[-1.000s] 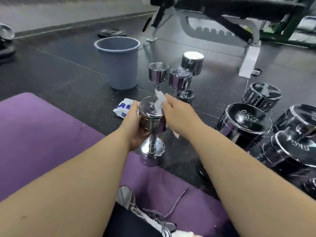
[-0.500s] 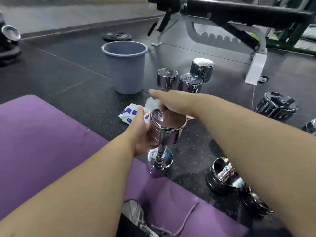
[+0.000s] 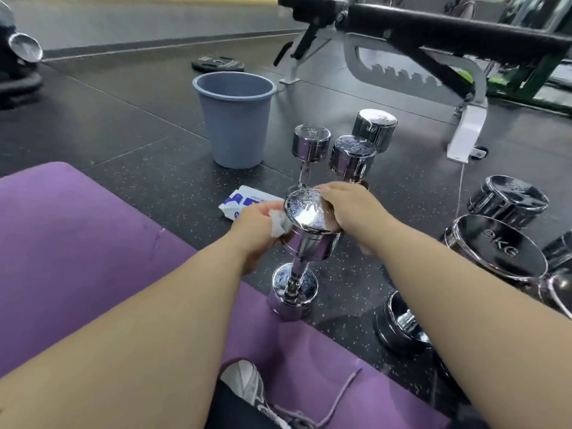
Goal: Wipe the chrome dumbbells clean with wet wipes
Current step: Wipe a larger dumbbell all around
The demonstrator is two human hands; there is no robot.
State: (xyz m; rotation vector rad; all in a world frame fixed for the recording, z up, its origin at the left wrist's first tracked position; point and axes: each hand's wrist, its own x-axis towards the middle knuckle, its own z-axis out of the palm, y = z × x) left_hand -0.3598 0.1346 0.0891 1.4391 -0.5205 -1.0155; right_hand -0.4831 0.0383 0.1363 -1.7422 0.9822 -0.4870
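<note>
The wet wipe has swapped into the left hand, pinched against the head of the 7 kg dumbbell, which the right hand now clasps, so its side is likely next.

- A shiny chrome dumbbell marked 7K stands on end, leaning slightly, its lower head at the edge of the purple mat.
- A crumpled white wet wipe touches its upper head at 9 o'clock.
- Three more chrome dumbbells stand upright at 12 o'clock.
- Big chrome dumbbells, one marked 9KG, rest at 3 o'clock.
- A white-and-blue wipes pack lies flat at 10 o'clock.
</note>
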